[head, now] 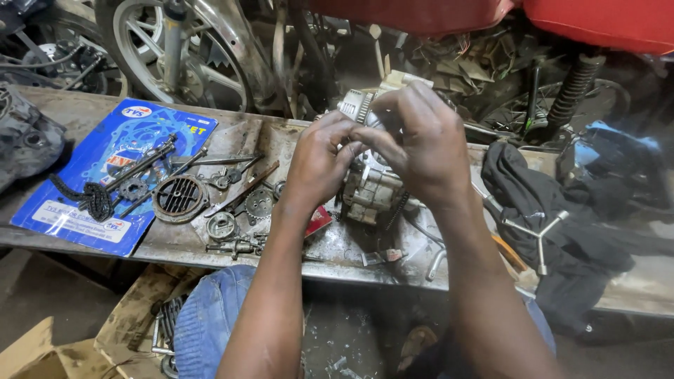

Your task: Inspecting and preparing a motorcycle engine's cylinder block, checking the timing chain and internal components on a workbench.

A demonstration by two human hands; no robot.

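Grey metal engine part (368,186) mostly hidden behind left hand (319,165) & right hand (421,144), both clamped on it.

Both hands meet on a grey metal engine part (366,184) standing on the worn metal bench (295,140). Left hand (317,163) grips its near left side, right hand (421,144) wraps over its top, fingers pinching together. Left of the engine part: sprocket (258,203), round slotted cover (180,197), chain (95,200) on a blue packet (63,217). Right of it: black cloth (554,210), three-armed wrench (539,231). Behind it: motorcycle wheel (175,49).
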